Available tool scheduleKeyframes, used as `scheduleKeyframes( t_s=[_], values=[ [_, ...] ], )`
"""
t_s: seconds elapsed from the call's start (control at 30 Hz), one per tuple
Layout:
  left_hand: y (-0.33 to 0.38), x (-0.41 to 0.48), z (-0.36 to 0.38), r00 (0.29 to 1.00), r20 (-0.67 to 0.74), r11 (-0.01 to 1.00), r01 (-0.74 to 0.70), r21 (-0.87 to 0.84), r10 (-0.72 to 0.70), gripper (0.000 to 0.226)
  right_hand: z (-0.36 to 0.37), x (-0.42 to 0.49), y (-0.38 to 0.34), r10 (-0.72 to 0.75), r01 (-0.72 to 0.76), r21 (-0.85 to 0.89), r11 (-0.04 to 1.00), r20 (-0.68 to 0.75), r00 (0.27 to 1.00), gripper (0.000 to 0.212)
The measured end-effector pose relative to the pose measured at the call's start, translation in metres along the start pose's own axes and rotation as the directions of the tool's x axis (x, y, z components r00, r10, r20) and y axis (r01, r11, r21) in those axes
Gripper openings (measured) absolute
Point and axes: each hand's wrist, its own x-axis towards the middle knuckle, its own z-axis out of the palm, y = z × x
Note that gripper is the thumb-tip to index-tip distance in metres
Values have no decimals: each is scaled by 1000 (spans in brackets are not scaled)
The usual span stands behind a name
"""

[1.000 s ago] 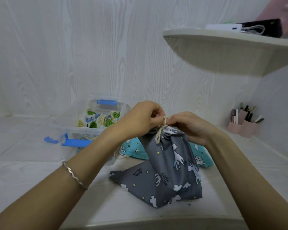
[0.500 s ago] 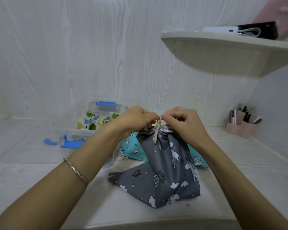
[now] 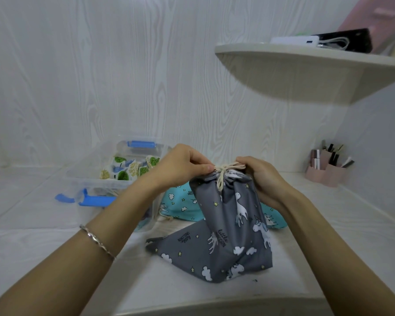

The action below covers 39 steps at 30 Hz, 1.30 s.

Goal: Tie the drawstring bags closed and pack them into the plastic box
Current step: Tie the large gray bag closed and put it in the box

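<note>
A grey unicorn-print drawstring bag (image 3: 228,226) stands on the white surface in front of me, its neck gathered. A cream drawstring (image 3: 224,173) is stretched sideways across the neck, its loose ends hanging down the front. My left hand (image 3: 183,166) pinches the left end of the cord. My right hand (image 3: 258,176) pinches the right end and wraps the bag's neck. Behind lies a teal printed bag (image 3: 184,202). The clear plastic box (image 3: 87,176) with blue latches stands to the left, holding a white bag with green tree print (image 3: 130,168).
A curved white shelf (image 3: 306,65) juts out overhead on the right, carrying a power bank and a dark device. A pink holder with pens (image 3: 326,172) sits in the right corner. The box's blue clips (image 3: 96,200) stick out toward my left forearm.
My hands have drawn apart sideways, pulling the cord taut across the bag's neck. Before, both hands met close together at the knot.
</note>
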Motion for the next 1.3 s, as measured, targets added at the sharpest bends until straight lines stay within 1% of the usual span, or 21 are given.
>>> scheduleKeyframes(
  t_s=[0.23,0.4,0.5,0.57,0.6,0.67,0.73,0.8,0.83,0.9,0.93,0.97,1.0,1.03,1.07,1.1,1.13,1.17,1.2,1.23,1.3],
  values=[
    [-3,0,1,999,3,993,-40,108,40,10,-6,-3,3,-27,28,-110,994,13,1000,36],
    [-6,-2,-1,997,6,989,-72,126,72,8,-9,2,1,-68,75,-141,987,50,996,41],
    [-6,-5,3,992,120,999,-45,28,41,24,-5,9,1,-112,114,-135,984,24,993,40],
    [-6,-6,5,986,155,993,-71,91,56,23,-4,11,-1,-116,121,-75,990,71,991,35],
    [-7,-5,6,988,136,990,-92,107,77,17,-5,11,-3,-97,110,-95,989,129,987,33],
    [-8,-2,7,994,46,993,-106,60,103,13,-7,7,-6,-19,113,-320,941,283,959,36],
    [-6,1,5,995,-49,997,-83,3,83,23,-5,5,-6,15,159,-470,868,346,938,34],
    [-3,0,4,988,-146,999,-45,-26,41,46,0,6,-8,-58,168,-445,880,250,967,25],
    [0,-6,4,968,-241,998,-63,17,65,50,3,8,-11,-100,174,-402,899,199,975,21],
    [8,-23,8,857,-451,962,-165,218,249,32,8,14,-21,-187,218,-298,929,128,974,20],
    [11,-32,10,809,-488,930,-188,316,329,18,12,18,-27,-232,249,-249,936,93,968,21],
    [13,-38,13,811,-477,916,-168,365,339,20,17,22,-35,-277,283,-212,936,55,959,22],
    [13,-41,15,868,-422,928,-108,356,263,33,21,25,-43,-324,323,-190,927,24,946,22],
    [13,-43,15,945,-313,951,6,310,96,47,28,27,-51,-368,364,-173,915,7,930,21],
    [11,-41,15,981,-147,960,161,229,-129,64,34,29,-59,-404,398,-154,904,-4,915,20],
    [7,-39,11,933,55,930,346,124,-355,84,42,30,-67,-433,428,-127,895,-8,902,18],
    [2,-34,9,819,282,855,519,6,-500,100,48,31,-74,-461,458,-96,884,-10,887,16],
    [-1,-30,5,711,467,759,640,-121,-526,111,56,31,-81,-489,487,-71,870,-7,872,15],
    [-4,-24,4,648,597,655,712,-253,-473,116,62,31,-87,-515,514,-52,856,-5,857,13],
    [-6,-18,2,624,675,546,750,-374,-395,119,69,31,-94,-536,536,-34,843,1,844,12],
    [-5,-3,1,642,730,376,752,-541,-234,122,82,28,-105,-579,579,9,816,19,815,11]
  ],
)
